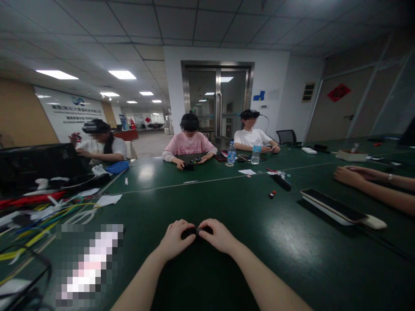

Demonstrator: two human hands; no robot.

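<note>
Both of my hands meet over the dark green table (pixel 201 198), low in the middle of the head view. My left hand (pixel 177 236) curls its thumb and fingers round the left end of a small black object (pixel 188 233). At the object's right end, my right hand (pixel 216 234) closes its thumb and fingers in the same way. Most of the object is hidden by the fingers, and its kind cannot be made out.
Tangled cables (pixel 39 224) and a blurred bright device (pixel 90 263) lie at the left. To the right are a phone on a white box (pixel 333 206) and another person's hands (pixel 353 176). Across the table, people sit behind two water bottles (pixel 256 152).
</note>
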